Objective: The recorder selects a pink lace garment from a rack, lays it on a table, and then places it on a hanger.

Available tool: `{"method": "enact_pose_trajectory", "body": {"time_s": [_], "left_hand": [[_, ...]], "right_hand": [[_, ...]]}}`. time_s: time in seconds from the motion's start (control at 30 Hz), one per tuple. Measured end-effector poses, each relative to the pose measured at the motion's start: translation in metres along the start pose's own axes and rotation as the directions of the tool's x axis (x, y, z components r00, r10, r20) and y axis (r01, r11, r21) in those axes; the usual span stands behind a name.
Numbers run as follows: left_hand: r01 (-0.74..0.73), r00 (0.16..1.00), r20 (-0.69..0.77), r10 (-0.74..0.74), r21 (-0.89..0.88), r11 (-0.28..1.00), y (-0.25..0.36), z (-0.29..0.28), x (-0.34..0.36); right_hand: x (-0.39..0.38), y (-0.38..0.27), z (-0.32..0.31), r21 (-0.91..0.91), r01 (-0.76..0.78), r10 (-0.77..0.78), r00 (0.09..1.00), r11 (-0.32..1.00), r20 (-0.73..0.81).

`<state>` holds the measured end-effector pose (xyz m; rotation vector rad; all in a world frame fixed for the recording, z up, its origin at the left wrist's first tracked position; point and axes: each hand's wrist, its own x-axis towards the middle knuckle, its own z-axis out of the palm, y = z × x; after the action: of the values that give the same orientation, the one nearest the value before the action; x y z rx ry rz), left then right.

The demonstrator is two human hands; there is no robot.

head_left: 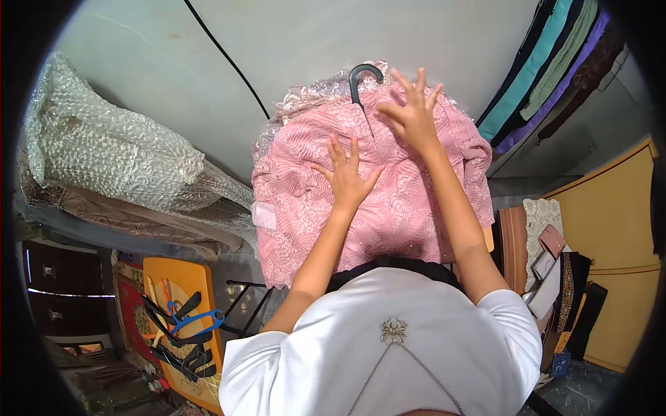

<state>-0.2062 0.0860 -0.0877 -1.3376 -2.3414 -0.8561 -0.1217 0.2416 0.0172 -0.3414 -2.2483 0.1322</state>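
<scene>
A pink lace garment (305,236) lies spread out in front of me. The hook of a dark clothes hanger (355,83) sticks out at its far edge, and the rest of the hanger is hidden under the cloth. My left hand (345,177) rests with fingers spread on the left middle of the garment. Over its far right part is my right hand (414,118), fingers apart and slightly bent, holding nothing; whether it touches the cloth I cannot tell. Folded sparkly, pale pink fabric (298,100) shows beyond the garment's far edge.
Beaded whitish garments (118,145) hang at the left. A small orange table (163,277) at the lower left bears several hangers (184,319). Coloured fabrics (548,62) hang at the far right. Folded cloths (513,243) are stacked beside a yellow wooden cabinet (610,236).
</scene>
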Motion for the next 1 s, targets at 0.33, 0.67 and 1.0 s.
{"method": "enact_pose_trajectory", "body": {"time_s": [0.33, 0.67, 1.0], "left_hand": [[0.002, 1.000, 0.001, -0.002, 0.017, 1.000, 0.000, 0.002, -0.001], [0.023, 0.999, 0.023, -0.023, -0.005, 1.000, 0.001, -0.001, -0.002], [0.004, 1.000, 0.005, -0.004, -0.004, 1.000, -0.001, 0.002, 0.000]], "right_hand": [[-0.007, 0.004, 0.022, 0.004, -0.001, 0.001, 0.997, 1.000, 0.078], [0.010, 0.022, -0.001, 0.028, -0.200, 0.201, 0.964, 0.979, -0.172], [-0.009, 0.042, -0.001, 0.029, -0.358, 0.351, 0.892, 0.933, -0.284]]}}
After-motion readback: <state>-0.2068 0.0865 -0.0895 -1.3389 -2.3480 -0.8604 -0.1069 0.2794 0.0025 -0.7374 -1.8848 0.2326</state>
